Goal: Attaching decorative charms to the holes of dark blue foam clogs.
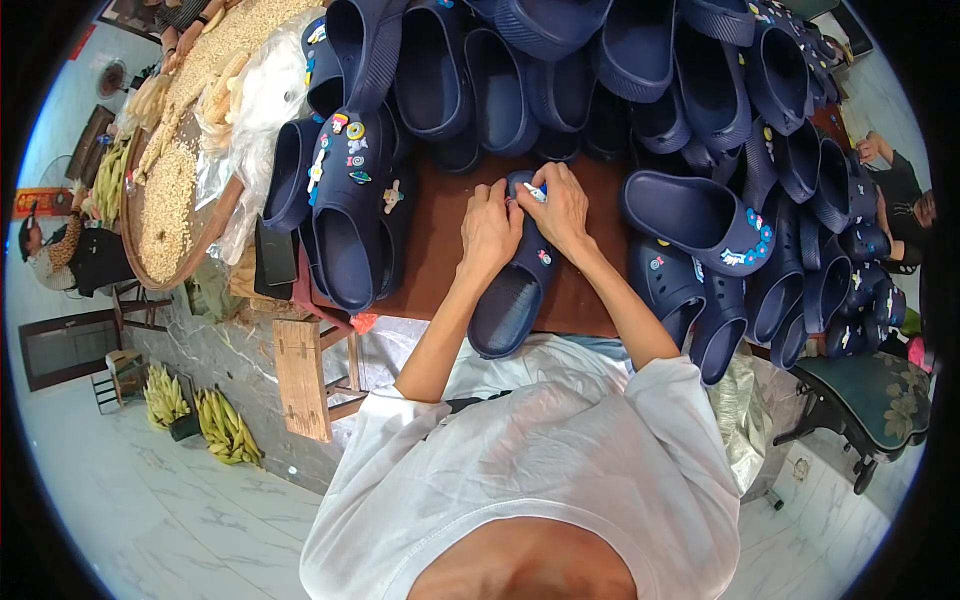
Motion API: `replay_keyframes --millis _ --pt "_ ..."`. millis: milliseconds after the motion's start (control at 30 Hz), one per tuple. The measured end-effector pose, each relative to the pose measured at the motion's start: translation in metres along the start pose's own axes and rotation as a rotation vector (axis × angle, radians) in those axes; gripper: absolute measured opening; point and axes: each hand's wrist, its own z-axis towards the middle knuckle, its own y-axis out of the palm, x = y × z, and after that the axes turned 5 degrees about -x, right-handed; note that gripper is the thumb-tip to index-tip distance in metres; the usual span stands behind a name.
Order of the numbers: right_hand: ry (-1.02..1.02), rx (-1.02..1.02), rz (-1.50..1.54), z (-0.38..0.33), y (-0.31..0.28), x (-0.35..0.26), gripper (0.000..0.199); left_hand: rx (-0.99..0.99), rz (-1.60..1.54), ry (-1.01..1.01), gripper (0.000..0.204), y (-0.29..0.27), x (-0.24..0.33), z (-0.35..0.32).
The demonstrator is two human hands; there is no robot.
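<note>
One small charm (544, 257) sits on the navy clog (505, 310) at the near edge of the brown surface (435, 215), its toe clasped by the left grip (490, 230) while the right grip (558, 208) pinches a white-and-blue charm (538, 190) there, seemingly not yet seated, and the decorated clogs (345, 200) at left look finished

Beyond the left edge of the brown tabletop (430, 200), a round tray (220, 226) with a brown rim holds a spread of pale yellow kernels (165, 212), and a crumpled clear plastic bag (268, 100) lies along its side nearest the tabletop. Just off the front left corner stands a wooden stool (302, 385); well past it, a heap of long yellow-green produce (226, 428) rests on the floor (210, 515). Off the front right corner is a dark green flower-patterned chair (870, 390).
</note>
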Motion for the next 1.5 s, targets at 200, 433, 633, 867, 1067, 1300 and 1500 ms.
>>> replay_keyframes --millis 200,433,633,867,1067,1300,1500 --pt "-0.017 0.031 0.053 0.001 0.001 0.003 0.028 -0.035 -0.042 -0.038 0.047 -0.006 0.004 -0.001" --pt "-0.161 0.075 0.127 -0.003 0.004 0.004 0.023 -0.038 0.028 -0.066 0.050 -0.002 0.000 0.004" --pt "0.024 0.210 0.205 -0.009 -0.007 0.003 0.022 -0.068 0.117 -0.048 0.041 -0.004 0.006 0.008" --pt "0.037 0.223 -0.048 -0.023 -0.024 0.018 0.026 -0.072 0.246 -0.018 0.027 0.003 0.014 0.007" --pt "0.133 -0.029 -0.117 -0.031 -0.023 0.001 0.046 -0.034 0.358 0.041 0.022 0.013 0.008 0.010" --pt "0.006 -0.044 -0.218 -0.032 -0.019 0.014 0.039 -0.044 0.329 0.008 0.013 0.010 0.011 0.008" --pt "-0.082 0.038 -0.258 -0.034 -0.014 0.024 0.023 0.021 0.213 -0.048 0.015 0.004 0.014 0.007"
